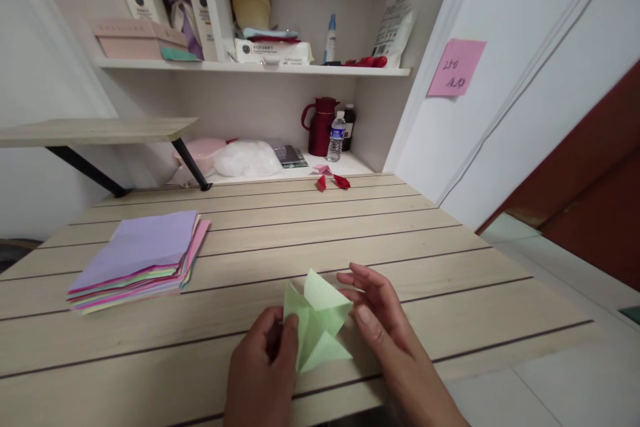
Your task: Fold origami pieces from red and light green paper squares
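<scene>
A light green sheet of folding paper [313, 327], creased into several pointed flaps, is held just over the front of the table. My left hand [267, 360] pinches its left edge between thumb and fingers. On the other side, my right hand [383, 320] is beside the paper's right corner, thumb and fingers apart and slightly curled. Its thumb tip is close to that corner; whether they touch I cannot tell. The underside of the paper is hidden.
A stack of coloured paper [140, 250] lies on the slatted table [240, 253] at left. Small red folded pieces [342, 181] lie at the back, near a water bottle [337, 137] and a dark red jug [320, 127]. A raised wooden shelf [100, 132] stands back left.
</scene>
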`<action>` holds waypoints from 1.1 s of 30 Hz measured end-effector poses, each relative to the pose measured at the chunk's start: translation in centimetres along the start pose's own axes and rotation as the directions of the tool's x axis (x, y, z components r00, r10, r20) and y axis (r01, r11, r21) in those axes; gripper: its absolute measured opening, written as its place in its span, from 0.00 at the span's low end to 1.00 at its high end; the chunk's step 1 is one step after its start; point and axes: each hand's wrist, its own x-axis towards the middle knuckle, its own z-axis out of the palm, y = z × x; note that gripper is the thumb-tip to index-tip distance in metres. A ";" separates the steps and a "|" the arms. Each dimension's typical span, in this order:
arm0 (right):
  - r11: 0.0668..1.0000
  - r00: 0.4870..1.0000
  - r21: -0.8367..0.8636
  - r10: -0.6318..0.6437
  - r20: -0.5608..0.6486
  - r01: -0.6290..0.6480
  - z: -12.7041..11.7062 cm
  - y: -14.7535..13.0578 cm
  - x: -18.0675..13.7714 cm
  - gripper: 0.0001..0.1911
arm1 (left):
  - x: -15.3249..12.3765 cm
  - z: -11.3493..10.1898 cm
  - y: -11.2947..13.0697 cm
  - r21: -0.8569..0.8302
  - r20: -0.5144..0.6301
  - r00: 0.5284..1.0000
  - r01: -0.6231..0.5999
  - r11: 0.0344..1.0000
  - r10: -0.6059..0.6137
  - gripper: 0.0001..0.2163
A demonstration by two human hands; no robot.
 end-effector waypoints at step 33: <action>0.883 0.942 0.353 0.234 0.239 -0.309 1.7 -1.4 1.7 0.19 | -0.6 1.4 -1.2 -0.439 0.261 0.963 0.178 0.881 -0.065 0.35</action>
